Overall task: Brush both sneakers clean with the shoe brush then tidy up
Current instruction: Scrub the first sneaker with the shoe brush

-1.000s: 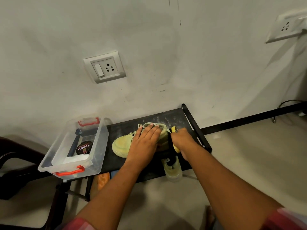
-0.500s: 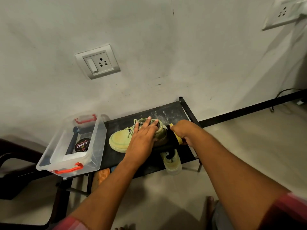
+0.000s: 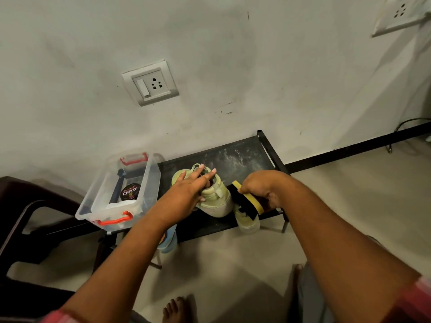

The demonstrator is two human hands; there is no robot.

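My left hand (image 3: 186, 192) lies flat, fingers straight, on the sneaker (image 3: 215, 201) on the black rack (image 3: 245, 155) so it cannot slide, while my right hand (image 3: 261, 186) curls tight round the shoe brush (image 3: 245, 202), bristles turned to the heel, so I can scrub.

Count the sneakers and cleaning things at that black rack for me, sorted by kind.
sneakers: 2
brush: 1
clear box: 1
polish tin: 1
Total: 5
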